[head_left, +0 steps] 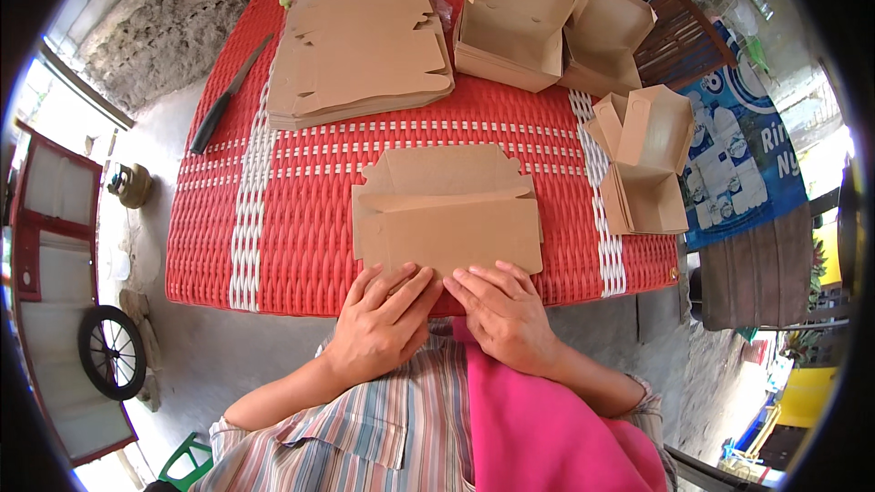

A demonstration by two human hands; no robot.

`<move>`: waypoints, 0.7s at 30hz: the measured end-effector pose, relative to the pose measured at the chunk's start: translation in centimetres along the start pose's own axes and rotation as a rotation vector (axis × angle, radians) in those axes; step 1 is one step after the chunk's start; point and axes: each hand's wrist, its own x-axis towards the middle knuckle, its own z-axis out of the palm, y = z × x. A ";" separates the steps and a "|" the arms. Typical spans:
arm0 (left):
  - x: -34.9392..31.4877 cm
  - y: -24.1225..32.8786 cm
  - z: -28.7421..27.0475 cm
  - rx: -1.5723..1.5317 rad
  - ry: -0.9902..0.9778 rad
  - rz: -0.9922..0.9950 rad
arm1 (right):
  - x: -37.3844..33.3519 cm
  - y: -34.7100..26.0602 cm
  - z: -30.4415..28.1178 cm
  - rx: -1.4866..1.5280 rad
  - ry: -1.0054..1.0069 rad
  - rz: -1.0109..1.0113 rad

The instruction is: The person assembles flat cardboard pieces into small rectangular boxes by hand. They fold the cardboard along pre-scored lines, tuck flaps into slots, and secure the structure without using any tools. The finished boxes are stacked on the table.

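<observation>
Folded cardboard (456,230) lies ahead, long axis crosswise, equally near my left hand (385,321) and right hand (504,317); fingers extended on its edge, any grip I can't tell.

One fisheye view looks steeply down from the wearer's head, at the near side of the worktop (301,237). It faces across it, close above the hands (383,321).

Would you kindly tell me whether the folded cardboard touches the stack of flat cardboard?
Apart: the head view shows red and white woven tabletop between the folded cardboard and the stack.
</observation>
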 end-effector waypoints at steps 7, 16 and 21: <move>0.1 0.0 0.2 -0.015 -0.007 0.008 | -0.4 0.5 -0.3 -0.061 -0.063 -0.108; -1.2 -1.3 -1.3 0.062 -0.046 0.013 | -0.5 2.1 -1.1 0.012 -0.013 -0.045; -2.0 -1.5 -1.9 0.061 -0.058 -0.032 | -1.3 3.0 -1.8 0.020 0.007 0.001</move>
